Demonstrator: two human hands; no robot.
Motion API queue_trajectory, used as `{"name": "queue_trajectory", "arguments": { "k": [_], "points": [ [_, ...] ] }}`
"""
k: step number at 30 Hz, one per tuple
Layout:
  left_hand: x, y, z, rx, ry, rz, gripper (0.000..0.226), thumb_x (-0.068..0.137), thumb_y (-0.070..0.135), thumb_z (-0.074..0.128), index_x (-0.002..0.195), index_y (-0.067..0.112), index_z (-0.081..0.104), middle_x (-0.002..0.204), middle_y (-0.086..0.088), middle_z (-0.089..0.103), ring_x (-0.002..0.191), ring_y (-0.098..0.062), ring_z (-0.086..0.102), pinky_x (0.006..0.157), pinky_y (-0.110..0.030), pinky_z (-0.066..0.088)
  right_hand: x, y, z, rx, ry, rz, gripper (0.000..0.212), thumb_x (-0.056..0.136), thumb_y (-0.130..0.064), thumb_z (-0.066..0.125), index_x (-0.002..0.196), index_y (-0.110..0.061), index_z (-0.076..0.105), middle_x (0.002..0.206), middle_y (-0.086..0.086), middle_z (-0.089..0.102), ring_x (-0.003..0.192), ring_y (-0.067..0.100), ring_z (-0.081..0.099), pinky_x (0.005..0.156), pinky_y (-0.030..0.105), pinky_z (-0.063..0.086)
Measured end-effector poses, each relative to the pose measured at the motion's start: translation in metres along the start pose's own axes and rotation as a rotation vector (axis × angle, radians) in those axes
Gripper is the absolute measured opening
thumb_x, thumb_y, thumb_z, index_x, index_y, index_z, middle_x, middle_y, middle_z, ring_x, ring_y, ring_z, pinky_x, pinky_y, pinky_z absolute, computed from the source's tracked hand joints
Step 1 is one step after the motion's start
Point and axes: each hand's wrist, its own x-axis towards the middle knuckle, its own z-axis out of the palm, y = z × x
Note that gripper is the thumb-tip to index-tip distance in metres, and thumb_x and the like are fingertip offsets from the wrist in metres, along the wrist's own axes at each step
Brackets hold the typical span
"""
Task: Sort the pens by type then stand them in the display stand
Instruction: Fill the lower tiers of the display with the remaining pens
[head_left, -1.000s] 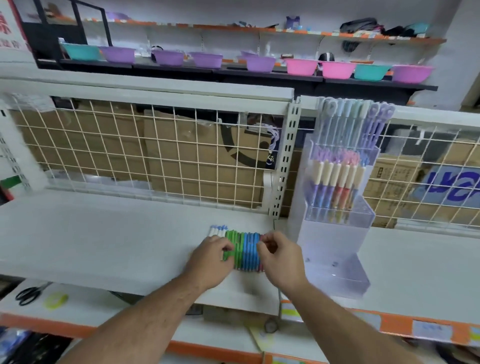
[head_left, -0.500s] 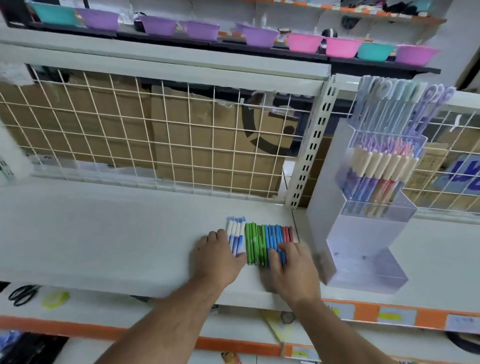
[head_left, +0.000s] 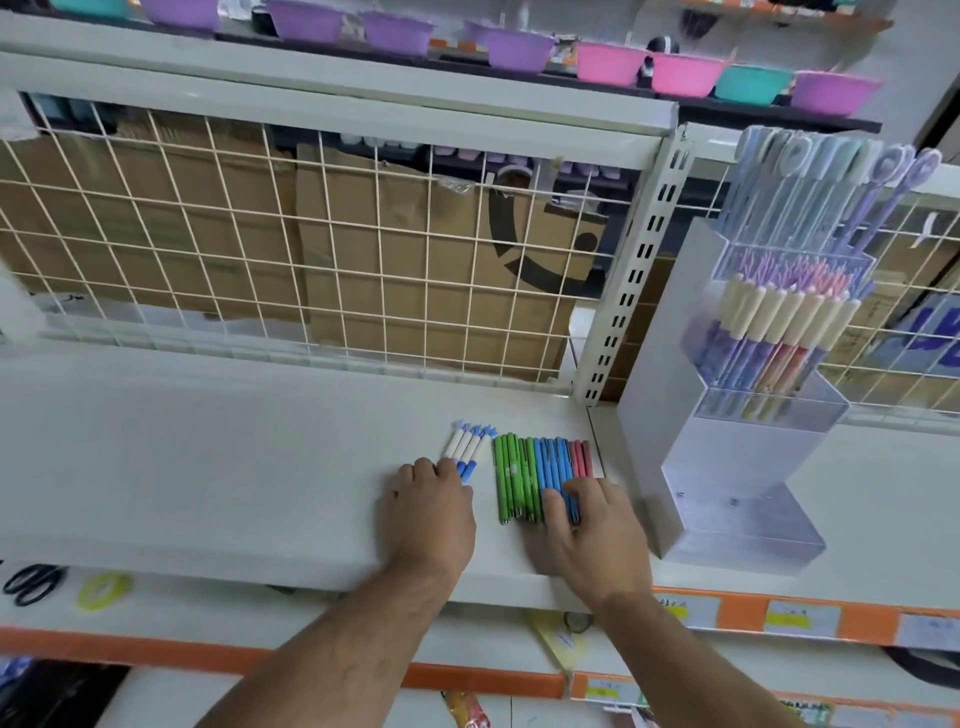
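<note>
While flat and uncurled — left hand (head_left: 428, 512) on slim white-blue pens (head_left: 464, 447), right hand (head_left: 592, 530) on glossy green-blue-red row (head_left: 519, 473).

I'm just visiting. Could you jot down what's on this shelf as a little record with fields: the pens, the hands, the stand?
Place: white shop shelf
Loose pens: lying flat in a row; white-and-blue pens, a gap, then green pens, blue pens and red pens side by side
Left hand: fingers resting on the white-and-blue pens
Right hand: fingers pressing on the blue pens
Display stand: clear, right of the loose pens; two upper tiers hold standing pens
Lifted: nothing yet
</note>
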Motion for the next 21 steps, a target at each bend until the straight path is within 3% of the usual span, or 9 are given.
{"name": "queue_trajectory", "arguments": {
  "k": [5, 8, 21],
  "points": [
    [0.002, 0.01, -0.007, 0.083, -0.058, 0.026, 0.026, 0.098, 0.011, 0.037, 0.121, 0.013, 0.048, 0.119, -0.007, 0.057, 0.11, -0.025, 0.053, 0.082, -0.035, 0.045, 0.0, -0.001, -0.003, 0.016, -0.004, 0.0, 0.032, 0.094, -0.057, 0.04, 0.089, -0.03, 0.056, 0.078, -0.017, 0.043, 0.076, 0.008, 0.049, 0.066, 0.026, 0.046],
    [0.006, 0.016, -0.009, 0.152, -0.078, 0.067, 0.031, 0.099, 0.003, 0.031, 0.124, 0.007, 0.049, 0.12, -0.01, 0.057, 0.109, -0.025, 0.056, 0.083, -0.035, 0.047, -0.001, -0.002, -0.005, 0.026, -0.018, 0.012, 0.033, 0.093, -0.059, 0.038, 0.09, -0.031, 0.055, 0.08, -0.019, 0.044, 0.078, 0.007, 0.049, 0.067, 0.023, 0.041],
    [0.012, 0.02, -0.009, -0.056, -0.182, -0.056, 0.02, 0.101, 0.012, 0.038, 0.119, 0.01, 0.047, 0.12, -0.007, 0.056, 0.105, -0.021, 0.06, 0.077, -0.03, 0.043, 0.0, -0.005, -0.007, 0.022, -0.039, 0.032, 0.034, 0.095, -0.055, 0.042, 0.091, -0.026, 0.059, 0.081, -0.015, 0.046, 0.076, 0.009, 0.05, 0.065, 0.022, 0.038]
  ]
}}
